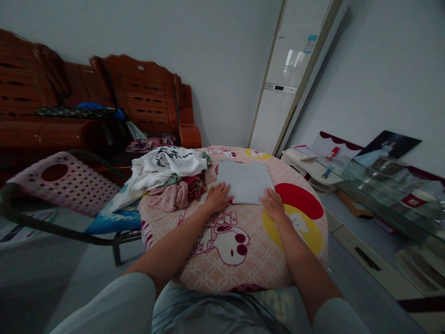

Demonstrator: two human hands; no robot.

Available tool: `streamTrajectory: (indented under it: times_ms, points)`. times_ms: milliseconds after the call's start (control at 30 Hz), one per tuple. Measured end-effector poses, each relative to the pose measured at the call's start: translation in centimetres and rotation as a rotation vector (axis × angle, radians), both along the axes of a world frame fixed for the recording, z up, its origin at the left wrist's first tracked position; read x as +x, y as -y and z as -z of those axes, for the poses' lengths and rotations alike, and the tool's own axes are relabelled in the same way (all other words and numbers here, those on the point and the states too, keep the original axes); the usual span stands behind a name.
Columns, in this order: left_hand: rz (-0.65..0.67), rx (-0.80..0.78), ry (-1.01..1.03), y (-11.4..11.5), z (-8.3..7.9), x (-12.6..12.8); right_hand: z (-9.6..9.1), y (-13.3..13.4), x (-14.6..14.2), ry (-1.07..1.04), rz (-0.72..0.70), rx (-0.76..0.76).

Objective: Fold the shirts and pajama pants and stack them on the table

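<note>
A light grey piece of fabric (244,181), folded into a flat rectangle, lies on the round table covered with a pink patterned cloth (222,273). Its near left corner is touched by my left hand (218,199), whose fingers are stretched out and spread along the edge. At the near right corner rests my right hand (273,203), fingers extended on the fabric's edge. Left of the fabric sits a loose heap of clothes: a white shirt (167,162) with black print on top, a dusty-pink garment (170,195) and a dark red one below.
A metal-framed chair with a pink woven back (83,185) stands against the table's left side. Behind it is a wooden sofa (139,97) with fabrics on it. To the right, a glass-topped cabinet (368,190) carries various items. A tall white air conditioner (278,88) fills the corner.
</note>
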State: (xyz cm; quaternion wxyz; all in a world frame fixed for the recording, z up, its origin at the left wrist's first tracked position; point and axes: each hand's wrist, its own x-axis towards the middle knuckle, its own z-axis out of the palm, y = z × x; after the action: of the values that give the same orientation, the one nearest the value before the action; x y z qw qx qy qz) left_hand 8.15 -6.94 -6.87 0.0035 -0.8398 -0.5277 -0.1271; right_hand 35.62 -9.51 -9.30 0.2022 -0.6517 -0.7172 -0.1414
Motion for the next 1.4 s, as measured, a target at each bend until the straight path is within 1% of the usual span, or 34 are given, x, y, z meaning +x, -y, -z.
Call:
streamTrajectory:
  times_ms: [100, 233, 300, 433, 500, 600, 733, 800, 967, 1033, 1100, 1233, 1400]
  points:
    - [0.008, -0.002, 0.000, 0.0, 0.2, -0.1, 0.1, 0.0, 0.1, 0.035, 0.001, -0.076]
    - [0.031, 0.013, 0.058, -0.3, 0.4, -0.2, 0.2, 0.0, 0.2, 0.016, 0.026, -0.104]
    - [-0.004, 0.015, 0.123, -0.8, 0.5, -0.3, 0.2, 0.1, 0.2, -0.009, 0.039, -0.081]
    - [-0.121, 0.094, 0.259, -2.5, 0.9, -1.0, -0.2, 0.2, 0.2, -0.060, 0.093, 0.048]
    - [-0.135, 0.124, 0.280, -3.0, 1.2, -1.4, -0.4, 0.2, 0.2, -0.067, 0.108, 0.082]
    - [-0.108, 0.103, 0.222, -3.2, 1.4, -1.6, -0.8, 0.3, 0.1, -0.050, 0.137, 0.064]
    - [-0.065, 0.000, 0.052, -2.7, 1.2, -1.5, -0.7, 0.4, 0.0, 0.011, 0.147, -0.101]
    - [-0.071, -0.028, 0.013, -2.6, 1.0, -1.4, -0.6, 0.4, 0.0, 0.034, 0.142, -0.167]
    - [-0.090, -0.044, 0.009, -2.4, 0.6, -1.3, -0.6, 0.5, 0.0, 0.044, 0.133, -0.189]
    - [-0.092, -0.033, 0.012, -2.4, 0.7, -1.3, -0.7, 0.7, -0.1, 0.033, 0.143, -0.166]
    - [-0.100, -0.011, 0.016, -2.3, 0.9, -1.3, -0.9, 0.8, -0.2, 0.018, 0.134, -0.105]
    - [-0.103, 0.034, 0.064, -2.4, 1.3, -1.4, -1.2, 0.8, -0.5, 0.010, 0.022, 0.024]
    - [-0.086, 0.064, 0.174, -2.4, 1.3, -1.5, -1.0, 0.5, -0.8, 0.031, -0.086, 0.071]
